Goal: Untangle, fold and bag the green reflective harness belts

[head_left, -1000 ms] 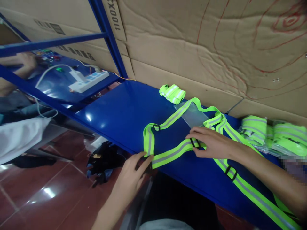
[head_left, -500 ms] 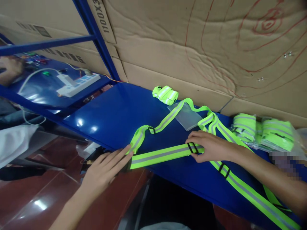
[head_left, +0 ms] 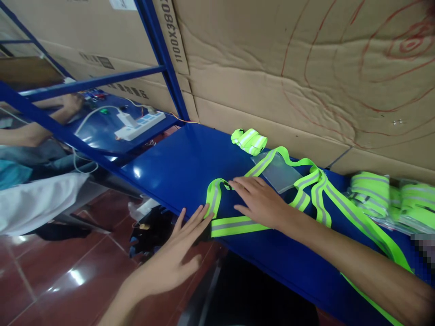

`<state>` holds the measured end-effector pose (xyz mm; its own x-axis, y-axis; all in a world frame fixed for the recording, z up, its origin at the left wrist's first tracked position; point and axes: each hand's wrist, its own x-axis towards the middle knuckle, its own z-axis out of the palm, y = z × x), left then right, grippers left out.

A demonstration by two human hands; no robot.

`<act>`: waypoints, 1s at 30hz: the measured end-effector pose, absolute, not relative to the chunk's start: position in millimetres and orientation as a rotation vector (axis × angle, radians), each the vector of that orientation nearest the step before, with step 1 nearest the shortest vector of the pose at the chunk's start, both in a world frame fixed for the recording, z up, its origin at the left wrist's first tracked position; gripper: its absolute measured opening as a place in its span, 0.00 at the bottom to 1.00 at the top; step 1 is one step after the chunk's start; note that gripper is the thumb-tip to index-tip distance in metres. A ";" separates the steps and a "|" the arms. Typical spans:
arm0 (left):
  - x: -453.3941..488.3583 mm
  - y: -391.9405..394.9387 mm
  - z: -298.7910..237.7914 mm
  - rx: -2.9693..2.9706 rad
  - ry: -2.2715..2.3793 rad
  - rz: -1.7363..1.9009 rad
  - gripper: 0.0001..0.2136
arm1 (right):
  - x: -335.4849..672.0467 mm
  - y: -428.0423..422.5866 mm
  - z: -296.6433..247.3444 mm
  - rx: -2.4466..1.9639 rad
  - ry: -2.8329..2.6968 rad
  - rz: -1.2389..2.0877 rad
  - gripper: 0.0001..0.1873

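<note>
A neon-yellow reflective strap [head_left: 234, 225] with grey bands lies spread along the blue metal shelf [head_left: 176, 163]. My right hand [head_left: 260, 201] lies flat on it, fingers stretched out toward the strap's folded left loop. My left hand [head_left: 180, 251] is open, fingers spread, its fingertips at the shelf's front edge next to the strap's folded end. A clear plastic sleeve [head_left: 278, 170] lies under the strap farther back.
A rolled neon strap [head_left: 249, 139] sits by the cardboard wall [head_left: 288, 68]. Bagged rolled straps [head_left: 384, 197] lie at the right. On the neighbouring shelf are a white power strip [head_left: 139, 126] and another person's hand [head_left: 70, 105]. Red tiled floor lies below left.
My right hand has slid left along the strap, off the black buckle, and lies flat near the folded loop. The left hand stays at the strap's end; the fold has tightened.
</note>
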<state>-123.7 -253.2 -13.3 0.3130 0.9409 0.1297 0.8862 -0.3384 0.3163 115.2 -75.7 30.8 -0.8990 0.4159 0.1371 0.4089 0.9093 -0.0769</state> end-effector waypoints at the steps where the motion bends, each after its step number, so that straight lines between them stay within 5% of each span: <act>1: -114.9 -252.3 -19.6 2.328 1.756 0.502 0.32 | 97.0 -73.6 25.0 -0.638 -2.941 -0.032 0.28; 6: -68.2 -238.8 -58.6 2.085 2.280 0.905 0.13 | 47.7 -47.0 12.0 -0.642 -3.002 -0.110 0.26; 14: -88.8 -242.1 -59.9 2.501 2.301 1.070 0.07 | 91.9 -12.8 38.4 -0.415 -3.146 -0.141 0.23; 19: -106.8 -257.4 -49.3 2.629 2.166 0.872 0.11 | 116.9 -10.5 42.2 -0.421 -3.208 -0.068 0.16; 25: -110.2 -261.5 -31.0 2.535 2.193 0.814 0.16 | 120.3 -22.8 49.3 -0.397 -3.202 0.371 0.41; 30: -110.6 -268.5 -27.4 2.498 2.172 0.798 0.16 | 104.8 -34.9 33.6 -0.208 -3.171 0.260 0.44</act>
<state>-110.6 -268.5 -27.4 0.0921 0.8587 0.5042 0.9808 -0.1655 0.1028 104.8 -34.9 33.6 -0.9904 0.1261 -0.0570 0.1337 0.9781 -0.1593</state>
